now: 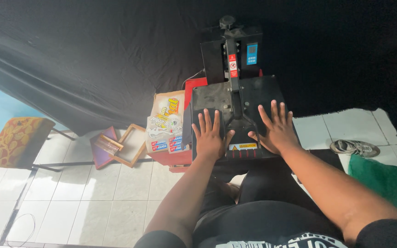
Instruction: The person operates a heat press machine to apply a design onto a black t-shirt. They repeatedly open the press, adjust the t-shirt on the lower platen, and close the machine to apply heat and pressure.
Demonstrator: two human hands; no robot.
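Both hands flat on heat press

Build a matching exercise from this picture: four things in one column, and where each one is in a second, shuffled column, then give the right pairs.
Things
1. Left hand
2. Shoe
3. Wooden frames
4. Patterned stool

Places
A. On the white tiles at the far left of the picture
B. Flat on the top plate of the heat press, left of its handle
C. On the tiles at the right, beside the green mat
D. On the floor, left of the sheets of printed stickers

Pairs: 1-B, 2-C, 3-D, 4-A
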